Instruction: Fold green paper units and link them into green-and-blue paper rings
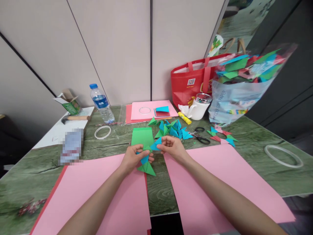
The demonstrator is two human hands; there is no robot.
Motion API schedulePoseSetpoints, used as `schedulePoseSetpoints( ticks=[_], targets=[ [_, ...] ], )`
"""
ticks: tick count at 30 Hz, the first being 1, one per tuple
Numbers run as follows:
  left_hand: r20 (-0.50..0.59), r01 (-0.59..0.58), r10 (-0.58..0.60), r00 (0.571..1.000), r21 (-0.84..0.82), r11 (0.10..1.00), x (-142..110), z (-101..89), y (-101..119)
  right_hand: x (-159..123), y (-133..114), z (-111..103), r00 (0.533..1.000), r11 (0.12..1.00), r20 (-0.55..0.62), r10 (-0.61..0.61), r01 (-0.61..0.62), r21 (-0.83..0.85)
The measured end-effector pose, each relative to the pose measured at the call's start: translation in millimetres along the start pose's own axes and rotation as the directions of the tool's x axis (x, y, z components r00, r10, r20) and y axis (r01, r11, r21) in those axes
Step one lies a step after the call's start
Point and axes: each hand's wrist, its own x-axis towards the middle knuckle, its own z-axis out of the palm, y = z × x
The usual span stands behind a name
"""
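Observation:
My left hand (pixel 137 158) is closed on a chain of folded paper pieces, green and blue in turn, with a green folded piece (pixel 147 168) hanging out below the fingers. My right hand (pixel 174 147) pinches a blue folded paper piece (pixel 156 144), whose left tip meets the green end of the chain; whether it is slotted in cannot be made out. Just behind the left hand lies a stack of green paper (pixel 142 136). Beyond the right hand is a heap of blue and green folded pieces (pixel 171 128).
Pink sheets (pixel 107 192) lie under both forearms. Scissors (pixel 202 139), a glue stick (pixel 184 118), a white mug (pixel 199 107) and a ring of folded paper (pixel 223 135) are on the right. A water bottle (pixel 102 103), a tape ring (pixel 102 132) and a hammer (pixel 75 118) stand or lie left.

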Motion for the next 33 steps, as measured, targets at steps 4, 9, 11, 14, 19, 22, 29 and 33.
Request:
schedulePoseSetpoints(
  ticks=[4, 9, 11, 14, 19, 22, 29, 33],
  targets=[
    [0.034, 0.019, -0.020, 0.999, 0.027, 0.999, -1.3, 0.3, 1.0, -0.5, 1.7, 2.4, 0.999, 0.999, 0.010, 0.040, -0.040, 0.029],
    [0.064, 0.032, -0.036, 0.997, 0.065, 0.997, -2.8, 2.0, 3.1, -1.0, 0.3, 2.8, 0.999, 0.999, 0.018, 0.040, -0.040, 0.000],
    [0.045, 0.021, -0.024, 0.999, 0.067, 0.998, -2.6, 2.5, 2.9, -1.6, 1.2, 4.1, 0.999, 0.999, -0.004, 0.040, -0.040, 0.015],
    [0.004, 0.001, -0.001, 1.000, 0.071, 0.997, -2.0, 2.9, 2.2, -2.9, 3.3, 7.0, 0.998, 0.997, -0.040, 0.047, -0.045, 0.060],
    [0.033, 0.019, -0.022, 0.999, 0.098, 0.995, -2.1, 1.9, 2.8, -4.0, 1.0, 8.1, 0.998, 0.997, -0.016, 0.055, -0.054, 0.063],
    [0.063, 0.010, -0.018, 0.998, 0.114, 0.993, -2.2, 0.6, 2.8, -4.0, -1.5, 7.3, 0.998, 0.997, -0.018, 0.059, -0.058, 0.050],
    [0.047, 0.000, -0.007, 0.999, 0.131, 0.991, -3.2, 2.0, 2.8, -5.1, -3.5, 8.0, 1.000, 1.000, 0.000, 0.002, -0.002, -0.026],
    [0.037, -0.023, 0.018, 0.999, 0.141, 0.990, -4.4, 2.8, 4.3, -5.6, -3.2, 9.7, 0.999, 1.000, -0.042, -0.001, 0.001, 0.014]
  ],
)
